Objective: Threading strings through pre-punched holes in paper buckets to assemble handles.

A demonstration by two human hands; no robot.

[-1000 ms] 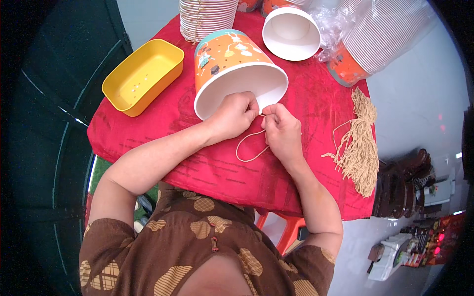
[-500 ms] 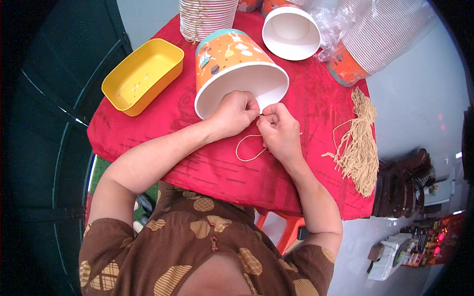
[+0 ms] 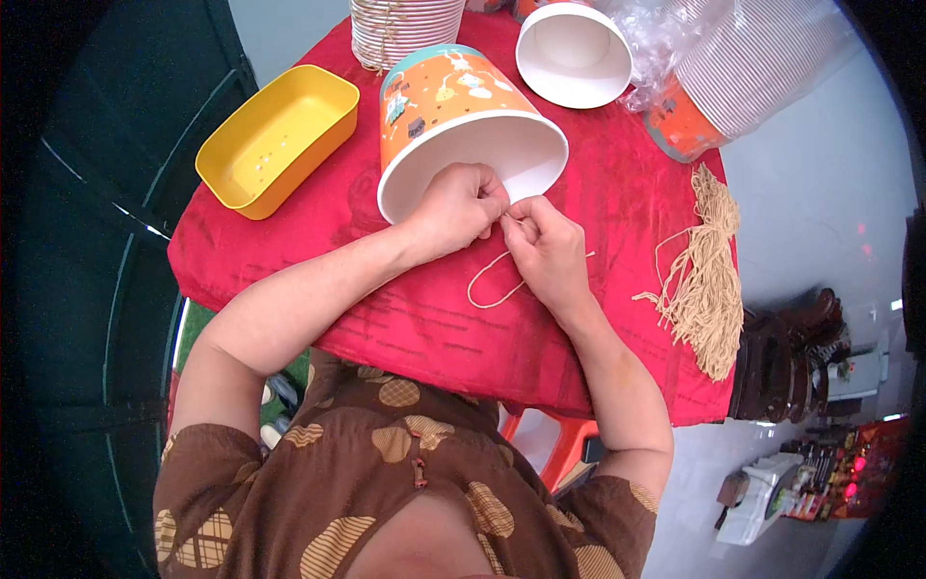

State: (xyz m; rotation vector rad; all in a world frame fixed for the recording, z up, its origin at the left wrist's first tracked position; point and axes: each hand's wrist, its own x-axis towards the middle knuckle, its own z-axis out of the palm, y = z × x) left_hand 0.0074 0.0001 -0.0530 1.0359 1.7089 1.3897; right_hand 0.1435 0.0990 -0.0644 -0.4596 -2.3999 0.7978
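A large orange paper bucket (image 3: 453, 101) with white inside lies on its side, its mouth facing me. My left hand (image 3: 458, 205) is closed at the lower rim, pinching the bucket's edge; its fingertips are partly hidden. Right beside it, my right hand (image 3: 546, 241) pinches a thin beige string against the rim. The fingertips of both hands nearly touch. Below my right hand the string (image 3: 479, 301) hangs in a loose loop over the red cloth, and a short end shows to the right of that hand.
The red-covered table (image 3: 424, 338) holds a yellow plastic box (image 3: 280, 145) with small white bits at the left. A bundle of beige strings (image 3: 712, 280) lies right. Behind stand stacked paper buckets (image 3: 405, 29), a smaller white-lined bucket (image 3: 575, 58) and a plastic-wrapped stack (image 3: 748, 77).
The whole view has shifted slightly, things on the table sitting a little higher. My fingers have drawn closer together at the rim, the right hand still on the string.
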